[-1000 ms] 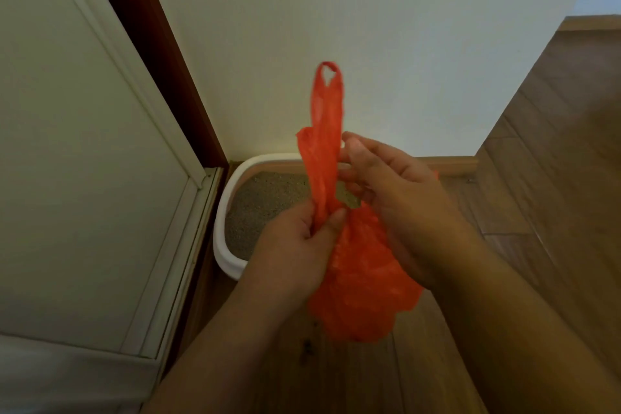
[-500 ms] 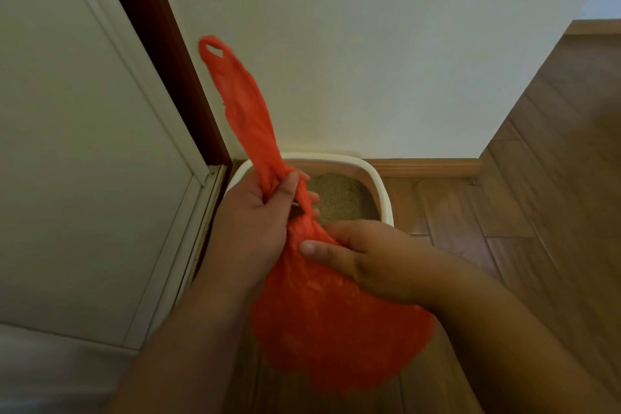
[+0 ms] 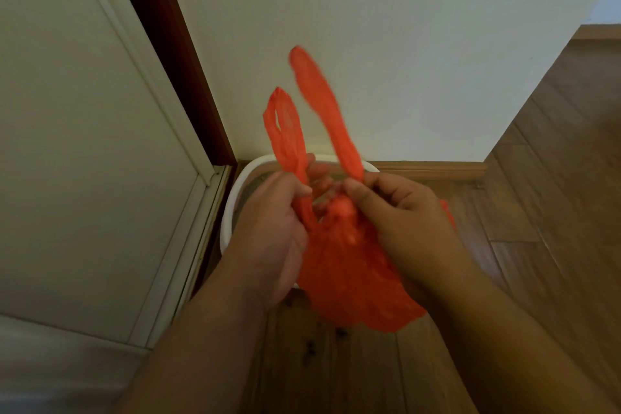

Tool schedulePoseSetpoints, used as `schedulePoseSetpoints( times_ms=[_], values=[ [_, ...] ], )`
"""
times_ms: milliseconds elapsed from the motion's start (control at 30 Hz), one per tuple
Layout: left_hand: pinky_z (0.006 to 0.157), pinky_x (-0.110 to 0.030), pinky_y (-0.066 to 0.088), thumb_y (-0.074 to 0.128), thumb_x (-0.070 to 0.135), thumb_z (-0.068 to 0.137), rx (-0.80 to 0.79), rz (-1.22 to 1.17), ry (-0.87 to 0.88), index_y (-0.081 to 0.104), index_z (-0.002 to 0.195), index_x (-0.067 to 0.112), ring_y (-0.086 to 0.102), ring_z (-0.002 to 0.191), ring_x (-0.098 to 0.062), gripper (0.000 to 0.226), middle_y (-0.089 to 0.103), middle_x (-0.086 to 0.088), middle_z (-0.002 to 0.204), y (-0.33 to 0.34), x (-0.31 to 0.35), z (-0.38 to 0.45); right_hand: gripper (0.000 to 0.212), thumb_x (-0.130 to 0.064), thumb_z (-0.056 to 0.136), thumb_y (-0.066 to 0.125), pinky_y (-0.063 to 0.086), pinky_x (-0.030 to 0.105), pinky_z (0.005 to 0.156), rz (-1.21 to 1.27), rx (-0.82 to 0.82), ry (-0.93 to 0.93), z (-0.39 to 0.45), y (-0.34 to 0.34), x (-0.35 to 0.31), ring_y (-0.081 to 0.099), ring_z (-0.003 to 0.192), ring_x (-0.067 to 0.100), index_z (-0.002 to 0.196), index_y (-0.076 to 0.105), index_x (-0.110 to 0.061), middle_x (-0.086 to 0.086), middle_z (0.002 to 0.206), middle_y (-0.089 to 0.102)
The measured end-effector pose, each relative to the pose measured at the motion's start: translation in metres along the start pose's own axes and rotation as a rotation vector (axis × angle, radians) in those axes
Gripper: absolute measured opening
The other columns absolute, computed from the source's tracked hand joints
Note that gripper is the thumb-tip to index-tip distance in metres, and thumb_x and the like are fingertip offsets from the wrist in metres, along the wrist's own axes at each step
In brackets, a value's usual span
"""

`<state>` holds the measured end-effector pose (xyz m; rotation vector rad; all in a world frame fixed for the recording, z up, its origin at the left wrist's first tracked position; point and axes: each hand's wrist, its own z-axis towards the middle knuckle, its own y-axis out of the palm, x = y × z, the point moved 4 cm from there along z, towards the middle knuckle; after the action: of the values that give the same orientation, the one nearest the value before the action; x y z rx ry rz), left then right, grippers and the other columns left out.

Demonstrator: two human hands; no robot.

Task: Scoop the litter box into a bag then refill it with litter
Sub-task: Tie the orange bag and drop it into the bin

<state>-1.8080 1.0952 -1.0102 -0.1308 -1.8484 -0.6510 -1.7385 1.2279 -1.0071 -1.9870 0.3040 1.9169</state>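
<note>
Left hand (image 3: 268, 235) and right hand (image 3: 406, 222) each pinching one handle of the orange bag (image 3: 353, 279) above the litter box (image 3: 232, 208).

Light: dim, warm, even; soft shadow by door frame (image 3: 174, 54).
Blur: motion smear on bag handles (image 3: 322, 111); hands slightly soft.
Distortion: wide-angle bend at edges.
</note>
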Motion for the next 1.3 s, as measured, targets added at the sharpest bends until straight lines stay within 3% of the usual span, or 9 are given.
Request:
schedulePoseSetpoints(
  times_ms=[133, 367, 567, 733, 833, 900, 967, 1133, 1300],
  values=[
    [0.104, -0.040, 0.053, 0.042, 0.015, 0.109, -0.059, 0.090, -0.011, 0.068, 0.123, 0.012, 0.072, 0.114, -0.020, 0.030, 0.077, -0.008, 0.117, 0.010, 0.000, -0.005, 0.023, -0.033, 0.101, 0.058, 0.063, 0.043, 0.083, 0.066, 0.188, 0.037, -0.001, -0.012, -0.005, 0.074, 0.085, 0.019, 0.094, 0.079, -0.030, -0.002, 0.088, 0.078],
    [0.080, -0.033, 0.059, 0.038, 0.034, 0.110, 0.117, -0.104, 0.093, 0.059, 0.085, 0.013, 0.075, 0.078, -0.021, 0.038, 0.051, 0.000, 0.055, 0.011, 0.004, -0.005, 0.027, -0.029, 0.104, 0.052, 0.055, 0.043, 0.084, 0.472, 0.232, 0.183, 0.003, -0.011, 0.000, 0.066, 0.089, 0.026, 0.087, 0.068, -0.015, 0.009, 0.093, 0.074],
    [0.056, -0.028, 0.058, 0.039, 0.032, 0.111, 0.272, -0.148, 0.129, 0.050, 0.082, 0.016, 0.034, 0.043, -0.007, 0.036, 0.028, 0.006, 0.054, -0.004, 0.014, 0.001, 0.027, -0.021, 0.104, 0.048, 0.056, 0.036, 0.083, 0.832, 0.170, 0.326, -0.001, -0.012, 0.004, 0.071, 0.101, 0.021, 0.079, 0.057, -0.013, 0.009, 0.103, 0.076],
    [0.054, -0.031, 0.042, 0.041, 0.037, 0.110, 0.211, 0.097, 0.255, 0.068, 0.082, 0.023, 0.031, 0.046, -0.006, 0.041, 0.031, 0.009, 0.056, -0.005, 0.011, 0.003, 0.024, -0.024, 0.105, 0.050, 0.055, 0.026, 0.061, 0.508, 0.160, 0.196, -0.002, -0.010, -0.002, 0.066, 0.067, 0.013, 0.097, 0.066, -0.008, 0.005, 0.081, 0.074],
    [0.055, -0.048, 0.043, 0.040, 0.042, 0.109, 0.098, 0.281, 0.233, 0.074, 0.113, 0.021, 0.054, 0.056, -0.025, 0.040, 0.051, -0.009, 0.063, 0.004, 0.013, -0.005, 0.019, -0.020, 0.104, 0.052, 0.038, 0.028, 0.049, 0.211, 0.101, 0.135, -0.002, -0.005, -0.002, 0.045, 0.052, 0.017, 0.105, 0.071, -0.019, 0.001, 0.068, 0.067],
    [0.062, -0.057, 0.041, 0.039, 0.039, 0.108, 0.065, 0.408, 0.226, 0.066, 0.091, 0.014, 0.058, 0.066, -0.033, 0.041, 0.056, -0.011, 0.069, 0.008, 0.011, -0.009, 0.024, -0.022, 0.104, 0.055, 0.031, 0.027, 0.048, 0.159, 0.104, 0.138, -0.001, -0.004, 0.002, 0.037, 0.048, 0.020, 0.088, 0.073, -0.021, 0.004, 0.062, 0.061],
    [0.062, -0.043, 0.043, 0.039, 0.038, 0.110, -0.008, 0.586, 0.327, 0.066, 0.078, 0.034, 0.057, 0.061, -0.012, 0.042, 0.056, 0.009, 0.063, 0.013, 0.011, -0.014, 0.038, -0.028, 0.103, 0.056, 0.028, 0.028, 0.046, 0.136, 0.107, 0.177, -0.002, -0.005, 0.003, 0.032, 0.043, 0.019, 0.069, 0.069, -0.019, 0.009, 0.056, 0.049],
    [0.070, -0.021, 0.046, 0.046, 0.022, 0.108, -0.133, 0.522, 0.434, 0.056, 0.126, 0.029, 0.059, 0.067, 0.000, 0.021, 0.064, 0.009, 0.077, 0.019, 0.011, -0.013, 0.025, -0.022, 0.103, 0.055, 0.050, 0.030, 0.052, 0.392, 0.200, 0.350, -0.001, -0.007, 0.009, 0.054, 0.047, 0.016, 0.089, 0.069, -0.007, 0.010, 0.066, 0.064],
    [0.070, -0.021, 0.051, 0.058, 0.014, 0.103, -0.146, 0.531, 0.398, 0.055, 0.104, 0.023, 0.062, 0.068, -0.003, 0.009, 0.077, 0.001, 0.084, 0.021, 0.010, -0.013, 0.016, -0.021, 0.097, 0.066, 0.054, 0.046, 0.070, 0.313, 0.148, 0.285, 0.001, -0.004, 0.007, 0.061, 0.067, 0.029, 0.093, 0.070, -0.006, 0.022, 0.078, 0.071]
  ],
)
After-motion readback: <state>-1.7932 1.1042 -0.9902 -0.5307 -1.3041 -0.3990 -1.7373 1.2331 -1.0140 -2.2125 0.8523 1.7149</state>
